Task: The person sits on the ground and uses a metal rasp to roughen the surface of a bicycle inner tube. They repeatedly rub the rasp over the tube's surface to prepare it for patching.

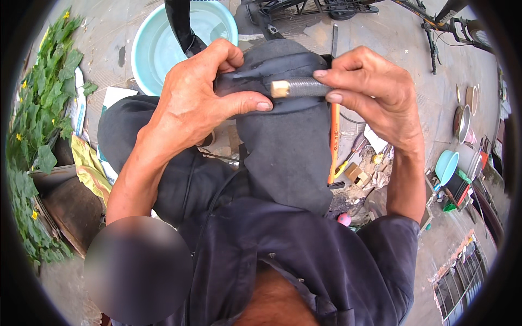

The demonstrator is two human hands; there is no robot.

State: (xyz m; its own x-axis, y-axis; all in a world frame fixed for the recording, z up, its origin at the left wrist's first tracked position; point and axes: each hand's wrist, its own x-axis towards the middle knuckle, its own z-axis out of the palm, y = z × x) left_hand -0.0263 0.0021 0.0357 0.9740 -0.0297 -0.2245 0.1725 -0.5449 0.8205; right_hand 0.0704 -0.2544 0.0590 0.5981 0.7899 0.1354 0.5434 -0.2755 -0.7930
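Note:
Across my raised dark-trousered knee lies a black rubber inner tube (251, 81). My left hand (187, 89) is closed on it, with the thumb laid along the tube and the fingers curled at its far side. Between thumb and fingertips, my right hand (375, 92) pinches a short cylinder wrapped in grey rough mesh (307, 87), with a pale wood-like end showing. This cylinder lies over the tube, close to my left thumb; whether it touches the rubber I cannot tell. Another stretch of black tube (182, 27) runs up from my left hand past the basin.
A light-blue basin (142, 49) of water stands far left. Beside my knee is a tool with an orange handle (334, 141); pliers (356, 144) and wood blocks (358, 175) lie near it. A bicycle (435, 24) is at the far right, leafy plants (41, 125) at left.

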